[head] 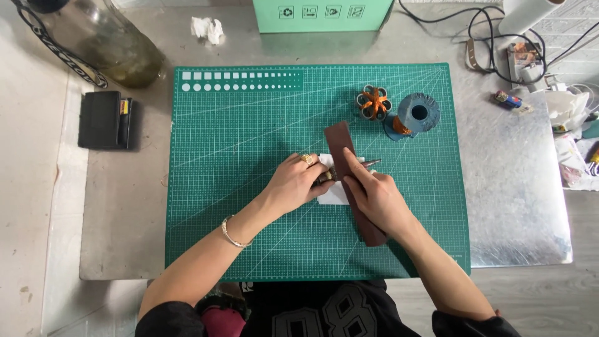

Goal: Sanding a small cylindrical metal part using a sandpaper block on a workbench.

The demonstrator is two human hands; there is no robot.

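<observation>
strap (342, 145) mid-frame on mat (249, 206) | right hand (376, 198) fingers pressing it flat | left hand (298, 182) fingers grasping small tool | work on strap underway, unfinished

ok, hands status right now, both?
Left hand: closed on a small tool at the brown leather strip.
Right hand: open, pressing flat on the strip.

A craft workbench: green cutting mat (249, 187) on metal table (518, 206), thread spools (415, 112), cables (493, 31).
</observation>
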